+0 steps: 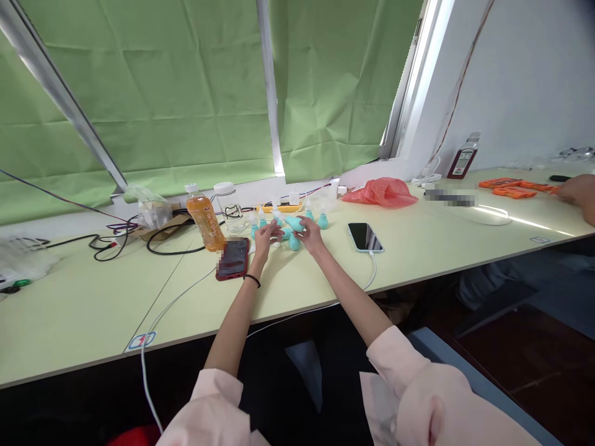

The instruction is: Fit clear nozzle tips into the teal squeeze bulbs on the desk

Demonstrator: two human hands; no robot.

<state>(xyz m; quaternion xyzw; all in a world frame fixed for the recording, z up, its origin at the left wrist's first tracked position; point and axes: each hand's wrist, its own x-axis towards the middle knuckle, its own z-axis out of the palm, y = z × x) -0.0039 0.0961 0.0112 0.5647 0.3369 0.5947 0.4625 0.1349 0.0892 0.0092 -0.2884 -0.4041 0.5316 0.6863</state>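
Several small teal bulb-shaped pieces, some with clear or white tops, stand and lie in a group on the pale table. My right hand [309, 234] is closed around a teal bulb piece [293, 223], raised a little and tilted to the left. Just left of it, my left hand [268, 238] is beside the group with its fingers bent; whether it holds a small part cannot be made out. One teal bulb [294, 242] rests between and below the hands, another [322, 220] stands right of my right hand.
An orange drink bottle [204, 218], a clear jar [231, 209] and a dark phone [233, 257] are at the left. A charging phone [365, 237] and red plastic bag [382, 192] lie right. Another person's hand [579, 193] is near orange tools [511, 187].
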